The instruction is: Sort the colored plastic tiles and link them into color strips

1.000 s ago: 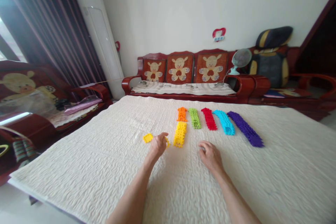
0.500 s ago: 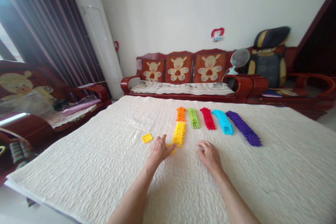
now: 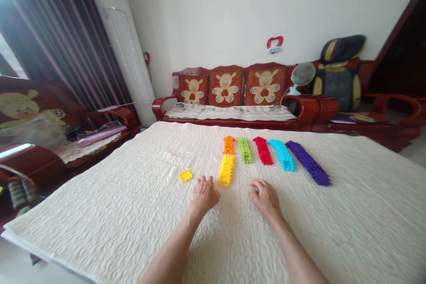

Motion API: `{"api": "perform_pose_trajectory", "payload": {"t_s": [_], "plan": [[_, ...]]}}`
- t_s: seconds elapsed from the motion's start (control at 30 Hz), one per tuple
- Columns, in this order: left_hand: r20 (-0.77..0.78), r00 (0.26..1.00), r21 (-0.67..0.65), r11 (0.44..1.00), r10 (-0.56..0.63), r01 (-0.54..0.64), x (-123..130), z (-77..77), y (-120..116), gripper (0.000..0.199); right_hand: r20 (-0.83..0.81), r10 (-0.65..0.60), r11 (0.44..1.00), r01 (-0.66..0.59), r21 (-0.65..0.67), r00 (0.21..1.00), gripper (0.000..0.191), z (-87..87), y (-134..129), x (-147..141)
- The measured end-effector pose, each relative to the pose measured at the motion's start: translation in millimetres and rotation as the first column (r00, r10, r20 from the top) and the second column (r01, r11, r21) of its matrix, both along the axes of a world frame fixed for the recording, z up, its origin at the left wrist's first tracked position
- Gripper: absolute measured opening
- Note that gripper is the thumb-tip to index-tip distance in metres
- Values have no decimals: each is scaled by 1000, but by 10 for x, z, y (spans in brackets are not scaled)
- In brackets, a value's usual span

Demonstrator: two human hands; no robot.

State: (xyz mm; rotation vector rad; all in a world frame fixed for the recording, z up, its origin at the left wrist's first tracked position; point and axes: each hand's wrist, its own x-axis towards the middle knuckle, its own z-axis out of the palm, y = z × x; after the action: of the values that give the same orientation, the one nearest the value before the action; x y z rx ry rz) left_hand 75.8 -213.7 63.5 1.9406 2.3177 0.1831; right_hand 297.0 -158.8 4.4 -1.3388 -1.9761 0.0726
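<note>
My left hand (image 3: 204, 193) is closed on a yellow interlocking plastic tile (image 3: 215, 190), of which only a sliver shows beside the thumb. Just beyond it lies a row of yellow tiles (image 3: 226, 171), its near end close to my fingers. A single yellow square tile (image 3: 185, 175) with toothed edges lies to the left of that hand. My right hand (image 3: 265, 196) rests on the quilted cover with its fingers curled in, and nothing shows in them. Between my two hands is a strip of bare cover.
Orange (image 3: 229, 145), green (image 3: 245, 150), red (image 3: 263, 151), light blue (image 3: 282, 155) and purple (image 3: 309, 163) rows of tiles lie across the far side of the cream quilted cover (image 3: 116, 213). Behind stand a wooden sofa (image 3: 229, 120) and a small fan (image 3: 302, 74).
The fingers of my left hand have closed round the yellow tile by the near end of the yellow row, drawing it slightly left. My right hand stays in place.
</note>
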Motion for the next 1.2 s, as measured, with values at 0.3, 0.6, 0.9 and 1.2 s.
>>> {"api": "perform_pose_trajectory", "payload": {"t_s": [0.3,0.6,0.9,1.2], "plan": [[11,1000,-10,1000,4,-4,-42,11,-49,36,0,3,1000,-3,3,1000,26,-20,12,4],[157,964,478,871,-213,114,141,-172,145,58,5,1,1000,-1,2,1000,26,-16,-6,-1],[170,970,456,886,-175,80,270,-324,233,60,-7,-8,1000,8,7,1000,23,-34,9,-1],[155,980,496,867,-127,34,138,-246,253,61,3,1,1000,-1,12,1000,24,-12,-2,0]]}}
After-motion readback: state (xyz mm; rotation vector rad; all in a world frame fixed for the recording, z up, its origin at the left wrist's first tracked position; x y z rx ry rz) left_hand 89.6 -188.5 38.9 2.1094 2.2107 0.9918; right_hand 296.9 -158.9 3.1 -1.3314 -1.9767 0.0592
